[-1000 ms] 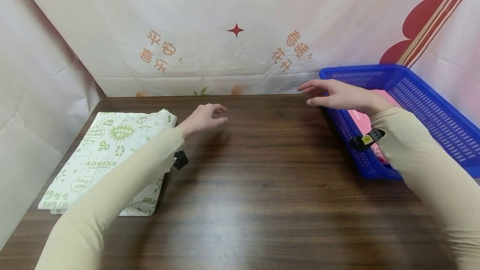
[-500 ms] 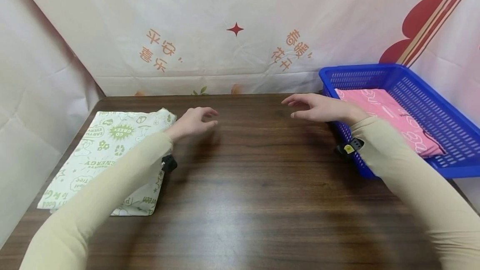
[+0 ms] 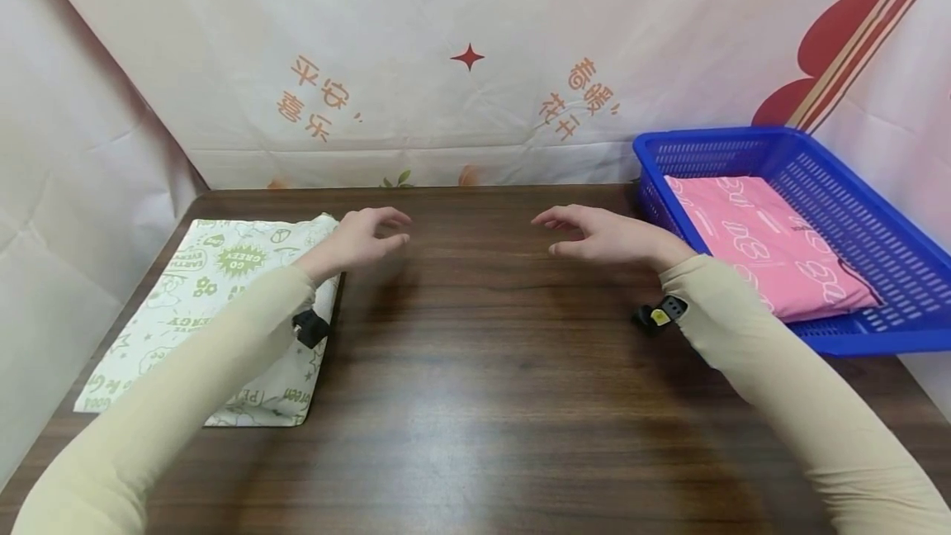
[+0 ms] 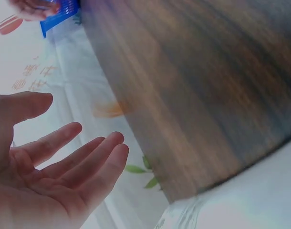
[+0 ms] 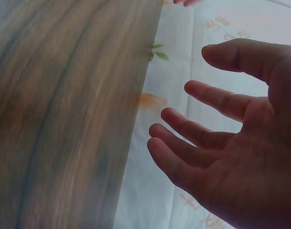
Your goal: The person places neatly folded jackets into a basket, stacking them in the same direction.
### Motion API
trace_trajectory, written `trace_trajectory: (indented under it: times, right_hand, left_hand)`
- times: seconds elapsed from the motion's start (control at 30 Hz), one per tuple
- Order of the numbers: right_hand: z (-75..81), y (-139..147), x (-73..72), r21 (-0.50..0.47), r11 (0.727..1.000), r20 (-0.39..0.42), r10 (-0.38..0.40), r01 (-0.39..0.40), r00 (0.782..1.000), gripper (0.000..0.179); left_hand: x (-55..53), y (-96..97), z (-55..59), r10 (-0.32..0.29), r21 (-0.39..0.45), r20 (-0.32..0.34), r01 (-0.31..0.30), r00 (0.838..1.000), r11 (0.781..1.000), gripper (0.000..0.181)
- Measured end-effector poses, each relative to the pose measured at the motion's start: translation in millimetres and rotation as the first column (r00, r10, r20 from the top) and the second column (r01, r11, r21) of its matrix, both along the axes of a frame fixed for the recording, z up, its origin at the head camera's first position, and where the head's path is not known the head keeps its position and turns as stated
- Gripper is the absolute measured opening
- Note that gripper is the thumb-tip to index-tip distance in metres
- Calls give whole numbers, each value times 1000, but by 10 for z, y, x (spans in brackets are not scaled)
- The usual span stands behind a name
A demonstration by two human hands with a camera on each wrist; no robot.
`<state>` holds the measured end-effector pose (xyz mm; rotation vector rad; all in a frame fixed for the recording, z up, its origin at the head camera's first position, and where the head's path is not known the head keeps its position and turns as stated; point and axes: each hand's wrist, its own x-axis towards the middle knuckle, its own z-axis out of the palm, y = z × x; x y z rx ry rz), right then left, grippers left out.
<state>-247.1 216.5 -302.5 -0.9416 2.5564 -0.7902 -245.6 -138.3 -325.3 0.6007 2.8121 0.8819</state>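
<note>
The left hand [image 3: 355, 241] hangs above the wood-grained tabletop [image 3: 475, 353] left of the frame's middle, fingers loosely spread and slightly bent, thumb apart. The right hand [image 3: 609, 235] mirrors it right of the middle, its fingers fanned in the right wrist view, thumb well away from them. A broad stretch of tabletop runs between the two and down to the lower border; its far edge lies just beyond the fingertips, against a pale cloth backdrop [image 3: 416, 15].

A folded white sheet with green print [image 3: 201, 287] lies at the left of the frame, near the table's left edge, partly behind the left sleeve [image 3: 171, 395]. At the right, just beside the right wrist, a blue basket [image 3: 847, 196] holds a pink packet [image 3: 773, 242] against its left wall.

The sheet is flat and squarish, softly creased along its lower side. The packet, white-lettered, looks smooth and a little puffed. The basket is rectangular, slotted, apparently plastic. Dark streaks cross the brown, glossy tabletop. Both sleeves are beige and wrinkled, each with a black wrist device [image 3: 310, 327] below.
</note>
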Motion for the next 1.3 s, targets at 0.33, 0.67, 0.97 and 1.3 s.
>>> trace_trajectory:
  times: [0.33,0.67,0.97,1.3]
  right_hand:
    - [-183,-214,32,-11,1000,42,5,-5,999,44]
    - [-368,-435,17,-118,992,72,40,-31,997,45]
    - [-569,-794,86,-179,982,22,70,-65,997,43]
    - [-690,-1117,178,-173,980,19,105,-100,994,41]
  left_hand:
    - [68,-276,136,72,17,47,-73,996,997,38]
    - [156,-498,198,115,32,87,-119,990,992,40]
    - [242,-704,228,170,24,78,-172,982,985,41]
    - [300,-983,205,189,-20,57,-188,980,982,47]
